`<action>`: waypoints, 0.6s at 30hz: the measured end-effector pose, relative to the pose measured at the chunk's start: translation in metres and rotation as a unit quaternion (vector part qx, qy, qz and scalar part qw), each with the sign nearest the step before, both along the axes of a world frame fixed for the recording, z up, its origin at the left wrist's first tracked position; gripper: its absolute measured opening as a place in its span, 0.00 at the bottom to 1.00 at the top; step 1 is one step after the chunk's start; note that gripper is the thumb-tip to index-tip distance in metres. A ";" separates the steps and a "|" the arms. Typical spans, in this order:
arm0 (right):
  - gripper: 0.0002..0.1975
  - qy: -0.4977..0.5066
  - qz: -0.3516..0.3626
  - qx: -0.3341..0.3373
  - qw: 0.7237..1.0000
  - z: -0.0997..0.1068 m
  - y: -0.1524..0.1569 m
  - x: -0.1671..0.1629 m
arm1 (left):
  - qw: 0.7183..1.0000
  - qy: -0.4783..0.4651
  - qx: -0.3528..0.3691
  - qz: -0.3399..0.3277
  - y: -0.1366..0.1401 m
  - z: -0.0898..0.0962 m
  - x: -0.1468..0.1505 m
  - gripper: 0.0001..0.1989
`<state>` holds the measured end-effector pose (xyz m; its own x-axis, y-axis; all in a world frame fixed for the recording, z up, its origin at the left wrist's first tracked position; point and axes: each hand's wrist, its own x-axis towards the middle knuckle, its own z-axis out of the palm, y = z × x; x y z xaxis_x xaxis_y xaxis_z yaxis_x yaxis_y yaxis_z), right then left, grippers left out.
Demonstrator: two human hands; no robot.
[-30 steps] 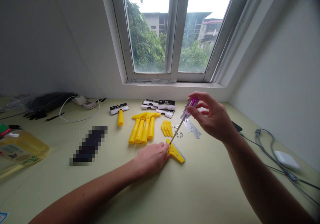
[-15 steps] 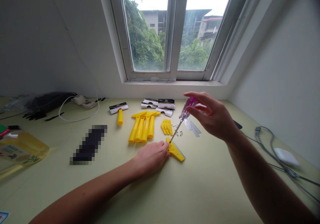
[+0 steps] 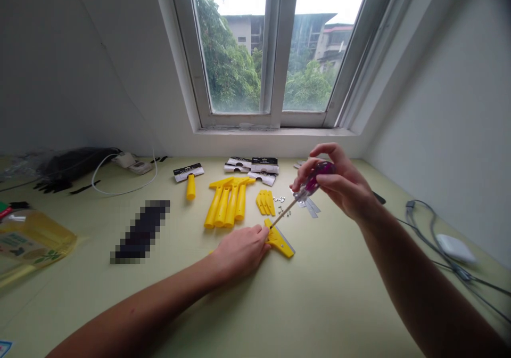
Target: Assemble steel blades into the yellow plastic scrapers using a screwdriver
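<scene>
Thumb and fingers of the person's right hand pinch the purple handle of a screwdriver, one finger arching above it. Its shaft slants down and leftward, and the tip meets a yellow scraper on the pale green table, right beside the fingertips of the left hand. That hand lies palm down with its fingers closed over the near part of the scraper, pressing it to the tabletop; exactly how they wrap underneath, I cannot tell. A grey strip edges the scraper's head, and a small round screw shows on its face.

Just beyond the hands, three yellow plates lie side by side, with small nuts and screws to their right. Flat grey blades lie farther right, partly hidden by the right hand. Left of the plates, four yellow handles lie close together, with black and white cards behind them. Another card lies to the left, with a short yellow handle against it.

At far left sits a bottle of yellow liquid; at far right, a white case near grey cables. Behind everything, a window looks onto trees and buildings.
</scene>
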<state>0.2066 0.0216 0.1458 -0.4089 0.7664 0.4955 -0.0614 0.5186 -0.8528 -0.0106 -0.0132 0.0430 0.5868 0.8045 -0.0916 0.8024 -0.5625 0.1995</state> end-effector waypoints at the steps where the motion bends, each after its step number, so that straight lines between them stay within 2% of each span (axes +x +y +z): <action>1: 0.15 0.016 -0.008 -0.011 1.000 0.000 0.000 -0.003 | 1.000 -0.001 0.001 -0.001 0.000 0.000 0.000 0.14; 5: 0.13 0.052 -0.102 -0.036 0.993 -0.007 0.004 -0.013 | 1.000 -0.008 0.009 -0.002 0.000 -0.001 0.000 0.14; 8: 0.13 -0.019 -0.217 0.006 0.976 -0.010 0.008 -0.011 | 1.000 -0.008 0.013 0.001 0.001 -0.003 -0.001 0.14; 10: 0.16 -0.075 -0.252 0.036 0.964 -0.008 0.009 -0.005 | 1.000 -0.011 0.014 -0.001 0.001 -0.004 -0.002 0.14; 14: 0.26 -0.046 -0.191 0.047 0.980 0.000 0.004 0.003 | 1.000 -0.026 0.013 -0.006 0.002 -0.006 -0.003 0.13; 18: 0.18 0.006 -0.143 0.070 0.987 0.004 0.001 0.002 | 0.999 -0.031 0.012 -0.002 0.003 -0.007 -0.003 0.13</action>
